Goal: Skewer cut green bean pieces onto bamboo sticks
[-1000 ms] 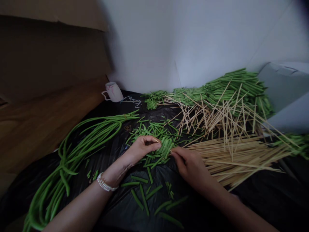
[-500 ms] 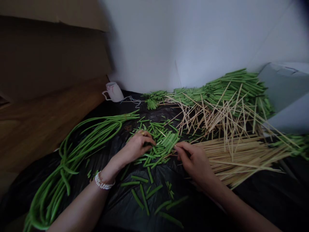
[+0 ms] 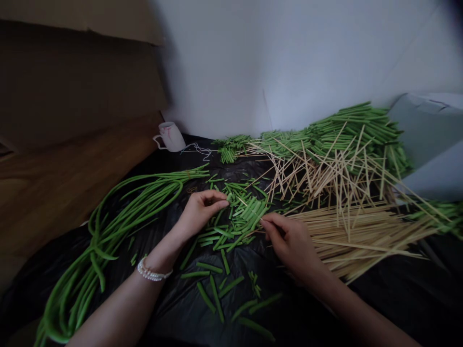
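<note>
Between finger and thumb, my right hand (image 3: 289, 241) pinches the near end of a thin bamboo skewer (image 3: 241, 200). Several cut long bean pieces (image 3: 251, 212) are threaded crosswise along it, and its bare tip points up and left. My left hand (image 3: 202, 209), with a beaded bracelet at the wrist, is closed in a pinch on a short long bean piece (image 3: 229, 197) just left of that tip. Loose cut pieces (image 3: 217, 236) lie below and around both hands on black plastic sheeting (image 3: 166, 308).
Whole long beans (image 3: 141, 193) lie bundled at left. A white mug (image 3: 171, 137) stands at the back. Loaded bean skewers (image 3: 350, 130) are piled along the pale wall (image 3: 253, 67), their bare ends crossing toward me. Plain bamboo skewers (image 3: 354, 236) lie right of my right hand.
My left hand has come up from the loose pieces to beside the skewer tip, with a bean piece now showing at its fingertips. My right hand has barely moved.
</note>
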Tool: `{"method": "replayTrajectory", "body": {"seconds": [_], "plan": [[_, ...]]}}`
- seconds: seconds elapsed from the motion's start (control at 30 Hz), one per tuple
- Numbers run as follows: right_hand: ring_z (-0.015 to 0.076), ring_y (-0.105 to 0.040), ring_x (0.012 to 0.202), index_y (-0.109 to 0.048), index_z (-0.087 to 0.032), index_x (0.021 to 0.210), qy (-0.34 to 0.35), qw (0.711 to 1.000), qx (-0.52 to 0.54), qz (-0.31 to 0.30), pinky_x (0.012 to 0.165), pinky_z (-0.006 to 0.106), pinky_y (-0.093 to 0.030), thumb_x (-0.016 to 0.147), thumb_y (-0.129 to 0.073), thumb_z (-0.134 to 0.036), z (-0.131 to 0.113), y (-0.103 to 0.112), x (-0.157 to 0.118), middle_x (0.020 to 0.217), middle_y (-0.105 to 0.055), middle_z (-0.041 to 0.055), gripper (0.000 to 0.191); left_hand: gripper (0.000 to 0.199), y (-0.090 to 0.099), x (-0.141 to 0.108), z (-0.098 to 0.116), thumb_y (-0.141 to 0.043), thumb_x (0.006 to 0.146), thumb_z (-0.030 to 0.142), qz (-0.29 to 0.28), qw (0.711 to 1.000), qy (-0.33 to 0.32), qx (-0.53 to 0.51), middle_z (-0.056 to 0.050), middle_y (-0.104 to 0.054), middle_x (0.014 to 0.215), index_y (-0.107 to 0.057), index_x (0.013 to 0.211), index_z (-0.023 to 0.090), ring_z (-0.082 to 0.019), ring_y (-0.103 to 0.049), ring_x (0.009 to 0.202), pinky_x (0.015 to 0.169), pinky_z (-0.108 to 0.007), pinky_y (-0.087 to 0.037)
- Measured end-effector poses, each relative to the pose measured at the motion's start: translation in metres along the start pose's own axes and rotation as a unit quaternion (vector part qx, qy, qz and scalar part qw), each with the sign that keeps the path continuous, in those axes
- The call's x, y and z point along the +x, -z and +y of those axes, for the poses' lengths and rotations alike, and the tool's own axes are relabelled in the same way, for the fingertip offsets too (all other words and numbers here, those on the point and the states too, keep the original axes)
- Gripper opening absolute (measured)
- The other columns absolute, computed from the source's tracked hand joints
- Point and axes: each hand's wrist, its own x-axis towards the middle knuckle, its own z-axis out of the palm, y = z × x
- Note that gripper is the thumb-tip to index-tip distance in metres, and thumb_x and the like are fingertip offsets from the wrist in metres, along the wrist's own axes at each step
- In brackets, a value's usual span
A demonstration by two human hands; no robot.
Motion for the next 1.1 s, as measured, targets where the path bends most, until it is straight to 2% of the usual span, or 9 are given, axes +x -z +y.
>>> {"method": "replayTrajectory", "body": {"seconds": [0.03, 0.1, 0.17, 0.23, 0.33, 0.87, 1.1], "plan": [[0.0111, -0.054, 0.055, -0.064, -0.018, 0.077, 0.004, 1.0, 0.0, -0.004, 0.056, 0.022, -0.035, 0.089, -0.049, -0.021, -0.0004, -0.0003, -0.0002, 0.06, -0.06, -0.0019, 0.019, 0.022, 0.0002, 0.0003, 0.0007, -0.077, 0.068, 0.033, 0.006, 0.995, 0.046, -0.083, -0.004, -0.072, 0.081, -0.072, 0.083, 0.017, -0.016, -0.062, 0.074, 0.073, -0.027, -0.045], [0.011, -0.054, 0.055, -0.063, -0.018, 0.076, 0.011, 1.0, 0.0, -0.013, 0.056, 0.021, -0.035, 0.089, -0.049, -0.02, -0.0013, -0.001, -0.0009, 0.061, -0.06, -0.0016, 0.02, 0.025, 0.0002, 0.0007, 0.0012, -0.08, 0.064, 0.032, -0.003, 0.969, 0.118, -0.219, -0.005, -0.072, 0.082, -0.073, 0.083, 0.017, -0.014, -0.062, 0.075, 0.071, -0.025, -0.045], [0.011, -0.054, 0.055, -0.063, -0.018, 0.076, 0.018, 1.0, 0.0, -0.02, 0.056, 0.021, -0.036, 0.089, -0.048, -0.019, -0.0022, -0.0016, -0.0016, 0.062, -0.06, -0.0014, 0.02, 0.026, -0.0004, 0.0003, 0.0012, -0.081, 0.063, 0.031, -0.025, 0.944, 0.153, -0.293, -0.006, -0.073, 0.084, -0.074, 0.084, 0.016, -0.013, -0.063, 0.076, 0.071, -0.023, -0.045], [0.011, -0.054, 0.055, -0.064, -0.018, 0.078, 0.023, 1.0, -0.001, -0.02, 0.057, 0.021, -0.037, 0.089, -0.048, -0.018, -0.0029, -0.002, -0.0021, 0.062, -0.061, -0.0014, 0.02, 0.027, -0.0016, -0.0008, 0.0015, -0.08, 0.065, 0.029, -0.047, 0.935, 0.16, -0.314, -0.006, -0.072, 0.084, -0.075, 0.087, 0.015, -0.012, -0.062, 0.076, 0.07, -0.021, -0.045], [0.0113, -0.054, 0.056, -0.065, -0.018, 0.08, 0.029, 0.999, -0.007, -0.017, 0.057, 0.021, -0.037, 0.089, -0.048, -0.017, -0.0031, -0.0021, -0.0025, 0.063, -0.062, -0.0013, 0.019, 0.028, -0.0044, -0.0029, 0.0032, -0.079, 0.068, 0.029, -0.062, 0.935, 0.157, -0.313, -0.006, -0.072, 0.083, -0.075, 0.091, 0.014, -0.011, -0.061, 0.076, 0.069, -0.019, -0.044], [0.013, -0.058, 0.059, -0.067, -0.018, 0.083, 0.026, 0.999, -0.026, -0.034, 0.059, 0.022, -0.038, 0.09, -0.048, -0.018, -0.0001, -0.0033, -0.0025, 0.064, -0.063, -0.0004, 0.02, 0.024, -0.0076, -0.0047, 0.0035, -0.077, 0.069, 0.034, -0.083, 0.955, 0.122, -0.257, -0.005, -0.072, 0.08, -0.076, 0.083, 0.015, -0.01, -0.056, 0.068, 0.068, -0.021, -0.042], [0.0151, -0.061, 0.064, -0.067, -0.018, 0.083, 0.032, 0.997, -0.052, -0.038, 0.062, 0.024, -0.04, 0.09, -0.046, -0.018, 0.0027, -0.0053, -0.0045, 0.073, -0.068, 0.0028, 0.022, 0.025, -0.0071, -0.0057, 0.0034, -0.074, 0.071, 0.036, -0.077, 0.979, 0.09, -0.167, -0.006, -0.073, 0.079, -0.076, 0.085, 0.016, -0.012, -0.057, 0.067, 0.069, -0.024, -0.043]]}}
